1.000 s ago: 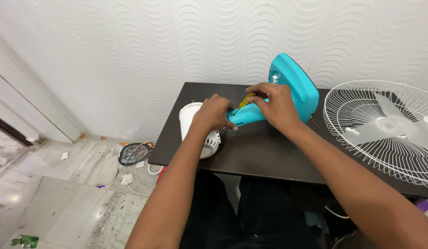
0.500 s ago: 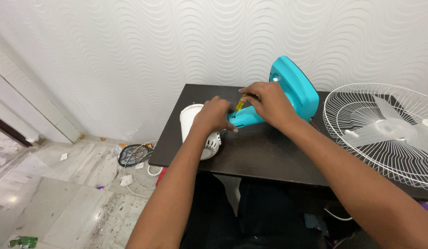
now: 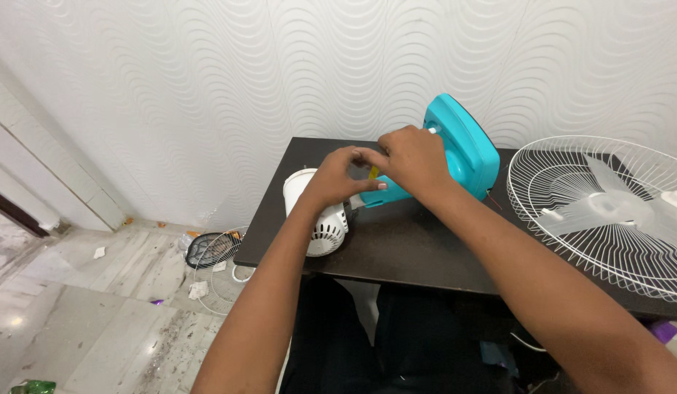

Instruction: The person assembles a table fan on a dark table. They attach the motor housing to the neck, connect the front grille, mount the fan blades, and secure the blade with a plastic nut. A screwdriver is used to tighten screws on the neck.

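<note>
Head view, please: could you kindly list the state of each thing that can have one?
Left hand: closed around the teal neck end.
Right hand: gripping a yellow-handled screwdriver.
Teal fan base: tipped on edge, neck toward the hands.
White motor housing: lying on its side at the table edge.
Fan guard with blades: detached, lying flat.
Wire guard on the floor: lying flat.

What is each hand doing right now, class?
Left hand: closed on the turquoise fan base.
Right hand: closed on a yellow screwdriver.
</note>
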